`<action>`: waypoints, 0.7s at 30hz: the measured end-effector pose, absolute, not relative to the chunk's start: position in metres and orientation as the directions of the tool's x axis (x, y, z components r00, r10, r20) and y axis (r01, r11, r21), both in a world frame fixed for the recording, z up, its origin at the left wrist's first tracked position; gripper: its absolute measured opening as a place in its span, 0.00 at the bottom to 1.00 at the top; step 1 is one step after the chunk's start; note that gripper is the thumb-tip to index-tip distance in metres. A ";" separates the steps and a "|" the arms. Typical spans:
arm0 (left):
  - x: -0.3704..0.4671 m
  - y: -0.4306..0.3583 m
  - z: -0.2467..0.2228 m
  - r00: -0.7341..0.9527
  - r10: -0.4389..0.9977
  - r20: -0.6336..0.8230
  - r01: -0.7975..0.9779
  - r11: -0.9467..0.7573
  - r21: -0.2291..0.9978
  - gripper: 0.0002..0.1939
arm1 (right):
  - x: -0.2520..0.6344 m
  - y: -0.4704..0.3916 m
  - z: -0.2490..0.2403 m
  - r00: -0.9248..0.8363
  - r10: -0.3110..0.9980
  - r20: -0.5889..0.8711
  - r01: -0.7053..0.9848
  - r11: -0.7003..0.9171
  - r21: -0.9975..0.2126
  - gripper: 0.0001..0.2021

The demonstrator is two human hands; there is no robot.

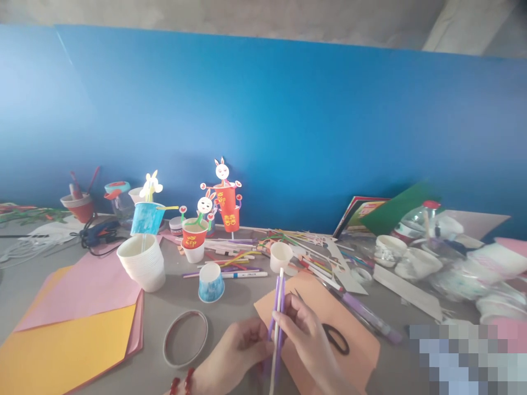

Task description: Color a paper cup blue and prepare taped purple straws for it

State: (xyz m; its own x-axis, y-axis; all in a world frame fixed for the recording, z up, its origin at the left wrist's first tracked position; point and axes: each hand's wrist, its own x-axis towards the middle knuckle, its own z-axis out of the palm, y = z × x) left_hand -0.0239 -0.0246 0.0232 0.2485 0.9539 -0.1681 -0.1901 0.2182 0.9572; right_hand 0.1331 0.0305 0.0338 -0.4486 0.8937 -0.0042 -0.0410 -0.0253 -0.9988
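My left hand point(242, 348), with red beads at its wrist, is closed round the lower part of a bundle of thin straws. The purple straws point(280, 359) stand upright alongside a white straw point(281, 282). Higher up, my right hand point(307, 337) pinches the same bundle between thumb and fingers. Under the right hand lies a sheet of orange paper point(362, 343), with black-handled scissors point(338, 339) on it, partly hidden by that hand. To the left of my hands are a roll of tape point(165, 345) and a small blue-painted paper cup point(211, 284).
A stack of white paper cups point(142, 269) holds up a blue cup figure point(146, 219). Behind stand red cup figures with rabbit heads point(226, 206). Coloured paper point(94, 323) lies left. Pens and straws point(242, 258) are scattered behind my hands. Crumpled plastic point(461, 280) piles up at right.
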 end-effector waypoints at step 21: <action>-0.023 -0.028 0.032 0.214 0.964 -0.159 -0.018 0.167 0.986 0.25 | 0.132 0.029 0.035 -0.421 0.907 -0.010 -0.036 -0.028 -0.999 0.20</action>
